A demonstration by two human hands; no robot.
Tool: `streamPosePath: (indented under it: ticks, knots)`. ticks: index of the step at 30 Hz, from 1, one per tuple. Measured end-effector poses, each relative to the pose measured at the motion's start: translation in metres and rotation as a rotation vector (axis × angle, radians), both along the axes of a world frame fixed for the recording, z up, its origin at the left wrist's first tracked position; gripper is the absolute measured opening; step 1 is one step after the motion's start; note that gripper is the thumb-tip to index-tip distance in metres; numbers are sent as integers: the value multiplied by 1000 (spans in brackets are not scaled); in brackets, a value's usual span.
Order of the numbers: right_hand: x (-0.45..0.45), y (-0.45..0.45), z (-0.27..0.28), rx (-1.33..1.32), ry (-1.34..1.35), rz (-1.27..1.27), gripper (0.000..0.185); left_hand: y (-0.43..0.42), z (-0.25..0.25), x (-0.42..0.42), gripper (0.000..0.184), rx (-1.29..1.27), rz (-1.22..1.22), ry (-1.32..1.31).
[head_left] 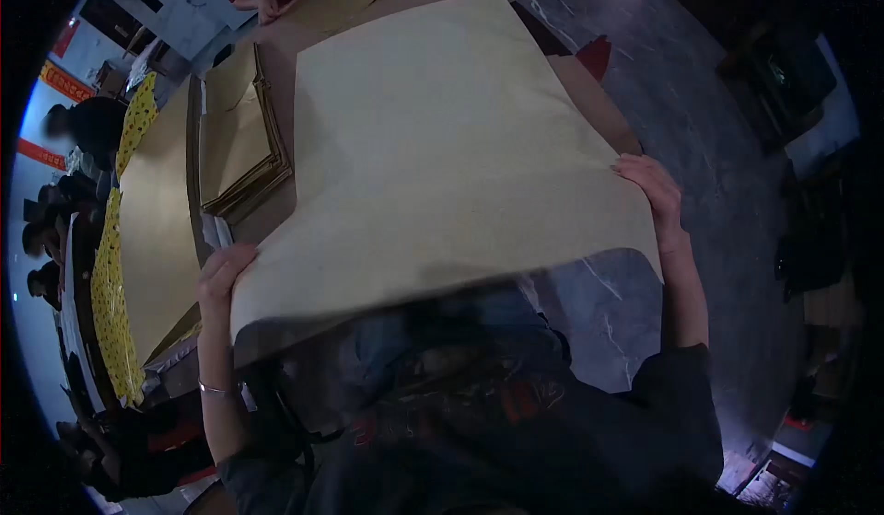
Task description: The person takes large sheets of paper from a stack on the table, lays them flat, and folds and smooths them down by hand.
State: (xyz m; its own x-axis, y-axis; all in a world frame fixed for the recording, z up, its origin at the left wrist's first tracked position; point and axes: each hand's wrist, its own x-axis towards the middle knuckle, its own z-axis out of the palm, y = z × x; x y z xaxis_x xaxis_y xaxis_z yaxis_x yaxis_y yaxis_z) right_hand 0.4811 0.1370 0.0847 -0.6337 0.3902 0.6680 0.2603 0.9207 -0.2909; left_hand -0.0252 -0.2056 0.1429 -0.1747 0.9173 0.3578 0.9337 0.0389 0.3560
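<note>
A large cream sheet (433,138), whether stiff paper or cloth I cannot tell, spreads before me, its near edge sagging in a curve above my lap. My left hand (226,274) is closed on its near left corner, fingers over the top. At the right side edge, my right hand (654,191) grips it with the fingers on its upper face. Both thumbs are hidden. The far part of the sheet lies on a brown-covered table (599,105). Left of the sheet rests a stack of folded brown paper (241,133), close to its edge.
Farther left, a big tan sheet (158,239) lies by yellow patterned material (109,303). Across the table, a person's hand (267,9) is near another brown sheet (345,4). A dark red piece (596,57) sits at the right table edge. Other people (97,128) are along the left.
</note>
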Motion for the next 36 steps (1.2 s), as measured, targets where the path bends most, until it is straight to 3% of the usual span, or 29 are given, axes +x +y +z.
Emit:
streamPosePath:
  ticks: [4,10,12,14,16,18,19,21,23,24,26,28,29,31,33,36]
  knots:
    - [2,-9,24,53,-44,-51,16,-13,-4,18,19,-11,14,161]
    - [21,-23,37,31,-123,-60,15,-50,-5,40,20,-187,-18,51]
    - [28,-23,34,3,-111,-67,16,-58,-5,42,19,-278,-76,-135]
    - [29,-20,24,-40,65,4,12,-59,-4,42,19,-345,-74,-241]
    - [18,-20,23,-66,143,27,17,-52,13,52,18,-359,54,-379]
    - [13,-6,-4,-214,298,-158,12,-39,16,45,18,-321,11,-410]
    - [9,4,-8,-160,221,-267,17,-28,14,38,17,-299,21,-497]
    - [-19,20,-6,-297,129,-496,22,-12,-5,15,17,-263,125,-585]
    - [-59,33,8,-432,231,-446,29,13,-26,-5,16,-225,153,-723]
    - [-76,44,9,-525,222,-450,32,29,-38,-15,20,-250,231,-575]
    - [-97,77,-3,-613,215,-453,36,52,-61,-28,25,-266,230,-808]
    - [-121,100,-12,-482,-119,-565,39,76,-82,-42,22,-267,255,-717]
    - [-127,101,-1,-589,-315,-611,45,86,-91,-48,19,-274,283,-629]
    - [-136,127,-37,-563,-282,-639,48,106,-74,-19,18,-95,309,-1004]
    - [-142,136,-37,-671,-338,-685,52,115,-82,-30,18,-110,358,-902]
    - [-141,143,-43,-593,-393,-724,50,122,-132,-65,21,-179,453,-633]
